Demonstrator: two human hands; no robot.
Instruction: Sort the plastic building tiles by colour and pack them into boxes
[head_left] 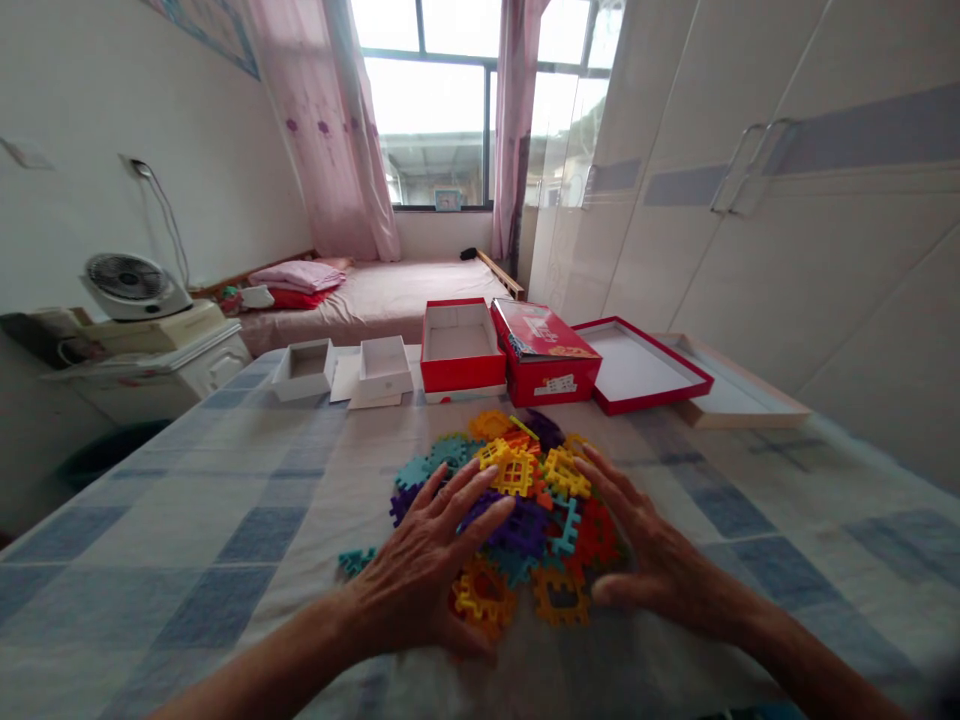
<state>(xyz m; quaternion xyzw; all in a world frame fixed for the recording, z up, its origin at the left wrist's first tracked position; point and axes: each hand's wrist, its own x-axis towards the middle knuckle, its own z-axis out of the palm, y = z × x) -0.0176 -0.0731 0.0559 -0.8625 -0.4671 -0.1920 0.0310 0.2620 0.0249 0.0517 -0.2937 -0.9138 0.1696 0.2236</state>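
Hands spread around heaped plastic pieces; behind, open red box, two white boxes, pale insides showing.

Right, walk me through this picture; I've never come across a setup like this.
There is no machine here, just a person's two bare hands. The single picture comes from a camera worn on that person's head, looking forward and down. On the checked cloth lies a pile of coloured plastic pieces, many with notched edges. Behind it stand two small white boxes, two red boxes and two shallow trays. The left hand spreads over the pile's left side; the right hand is at its right edge. Neither visibly grips a piece.
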